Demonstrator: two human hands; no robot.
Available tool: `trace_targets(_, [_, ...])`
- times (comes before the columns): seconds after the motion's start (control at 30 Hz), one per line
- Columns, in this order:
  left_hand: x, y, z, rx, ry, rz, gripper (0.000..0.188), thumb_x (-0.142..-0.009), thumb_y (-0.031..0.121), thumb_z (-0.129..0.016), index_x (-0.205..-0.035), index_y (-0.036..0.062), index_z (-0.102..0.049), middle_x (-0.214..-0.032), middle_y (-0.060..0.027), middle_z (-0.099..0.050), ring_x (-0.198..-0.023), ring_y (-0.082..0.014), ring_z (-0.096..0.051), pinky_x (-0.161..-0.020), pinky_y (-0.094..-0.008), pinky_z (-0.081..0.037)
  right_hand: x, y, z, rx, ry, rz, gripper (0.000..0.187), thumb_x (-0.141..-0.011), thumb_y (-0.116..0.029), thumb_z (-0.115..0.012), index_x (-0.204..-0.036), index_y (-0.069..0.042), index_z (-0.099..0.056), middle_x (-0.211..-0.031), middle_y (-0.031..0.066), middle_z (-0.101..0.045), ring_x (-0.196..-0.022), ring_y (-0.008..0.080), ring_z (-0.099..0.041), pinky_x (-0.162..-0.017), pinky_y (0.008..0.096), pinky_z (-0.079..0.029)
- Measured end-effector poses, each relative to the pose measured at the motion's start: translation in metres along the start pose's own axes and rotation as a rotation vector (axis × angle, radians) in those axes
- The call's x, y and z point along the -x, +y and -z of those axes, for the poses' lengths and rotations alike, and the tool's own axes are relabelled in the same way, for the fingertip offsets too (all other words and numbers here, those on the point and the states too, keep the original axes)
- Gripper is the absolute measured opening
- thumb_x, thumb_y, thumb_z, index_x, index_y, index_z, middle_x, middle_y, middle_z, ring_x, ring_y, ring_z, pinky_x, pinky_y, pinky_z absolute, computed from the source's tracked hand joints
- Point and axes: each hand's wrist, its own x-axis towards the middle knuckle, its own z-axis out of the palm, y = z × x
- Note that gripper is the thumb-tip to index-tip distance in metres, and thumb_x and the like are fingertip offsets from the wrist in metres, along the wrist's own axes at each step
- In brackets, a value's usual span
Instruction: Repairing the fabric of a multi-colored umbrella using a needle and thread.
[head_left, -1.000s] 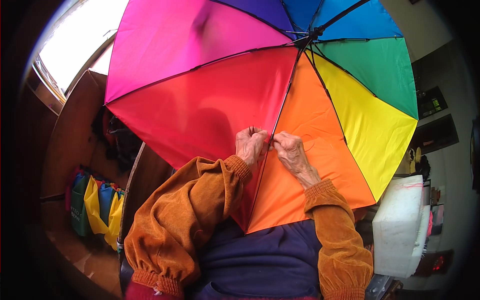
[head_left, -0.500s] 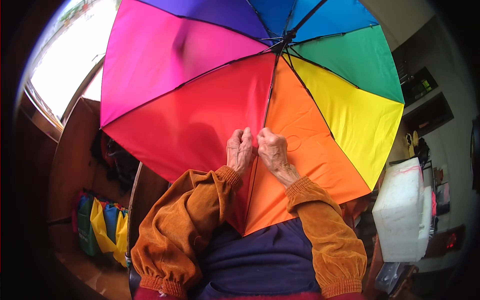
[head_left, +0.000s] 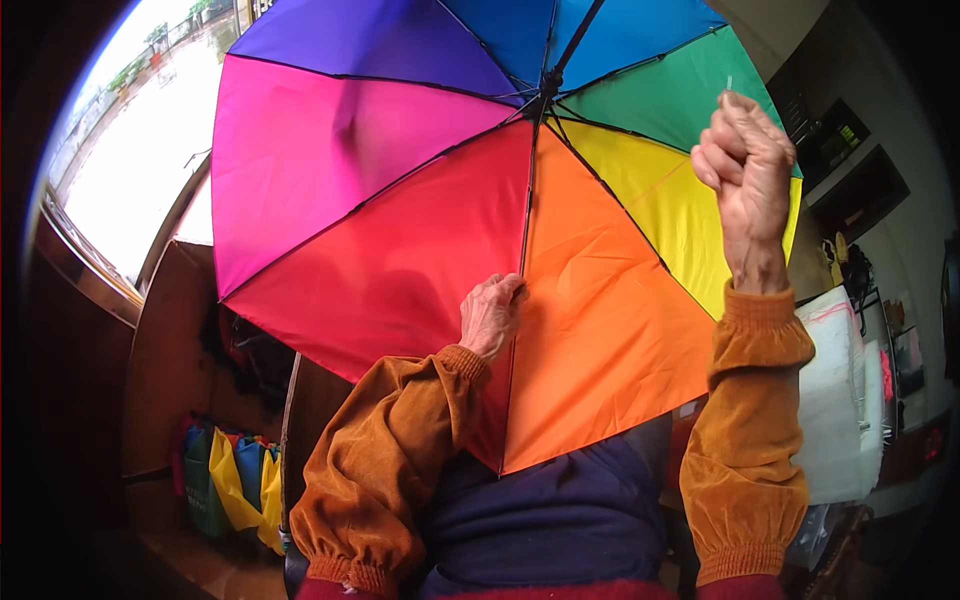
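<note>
An open umbrella (head_left: 610,330) with rainbow-coloured panels lies over my lap, its inner side and black ribs facing me. My left hand (head_left: 492,312) is closed on the rib and seam between the red and orange panels, fingers pinched together. Up at the right, in front of the green and yellow panels, my right hand (head_left: 745,175) is raised with its fingers closed. From its fingertips sticks a thin pale needle (head_left: 729,83), slightly blurred. A faint line like thread (head_left: 660,185) runs from this hand across the yellow panel.
The umbrella's black shaft (head_left: 575,45) rises from the hub at the top. A white foam box (head_left: 840,400) stands at the right. Folded colourful cloth (head_left: 235,475) sits in a wooden compartment (head_left: 165,350) at the left, near a bright opening.
My right hand has left the seam and swung up and right, the needle now showing at its fingertips. My left hand stays on the seam. The view has shifted slightly.
</note>
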Motion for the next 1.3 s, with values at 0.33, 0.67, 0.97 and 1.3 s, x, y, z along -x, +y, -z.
trace_targets(0.33, [-0.011,0.002,0.016,0.894,0.067,0.788,0.013,-0.080,0.012,-0.060,-0.071,0.0087,-0.051,-0.061,0.0027,-0.046,-0.043,-0.0012,-0.034,-0.035,-0.0170,-0.025,0.099,0.175,0.011,0.612,-0.488,-0.560,0.011,-0.079,-0.010,-0.059,-0.072,-0.003,-0.055,-0.056,0.0058,-0.053,-0.043,0.0160,-0.053,-0.038,0.0283,-0.043])
trace_targets(0.67, [-0.011,0.009,0.014,0.859,0.063,0.748,0.014,-0.082,0.012,-0.057,-0.071,0.0097,-0.049,-0.060,0.0028,-0.045,-0.044,-0.0021,-0.035,-0.035,-0.0176,-0.026,0.127,0.239,0.000,1.018,-0.396,0.072,0.006,-0.072,-0.003,-0.056,-0.074,-0.001,-0.051,-0.069,0.0191,-0.055,-0.068,0.0361,-0.055,-0.058,0.0406,-0.044])
trace_targets(0.97, [-0.012,-0.003,0.011,1.048,0.160,0.849,0.011,-0.086,0.015,-0.054,-0.078,0.0103,-0.047,-0.070,-0.0037,-0.055,-0.043,-0.0065,-0.038,-0.033,-0.0207,-0.027,0.093,0.190,0.004,0.227,0.024,-0.407,0.011,-0.085,-0.014,-0.053,-0.079,-0.005,-0.053,-0.062,0.0066,-0.055,-0.047,0.0159,-0.053,-0.043,0.0310,-0.044])
trace_targets(1.3, [-0.010,-0.015,0.004,0.173,-0.058,0.489,0.013,-0.074,0.006,-0.049,-0.082,0.0006,-0.057,-0.067,-0.0148,-0.060,-0.065,-0.0262,-0.060,-0.062,-0.0390,-0.046,0.064,0.156,0.066,-0.322,0.380,-0.329,0.010,-0.088,-0.013,-0.052,-0.086,-0.004,-0.048,-0.058,-0.0003,-0.040,-0.043,0.0090,-0.036,-0.046,0.0334,-0.047])
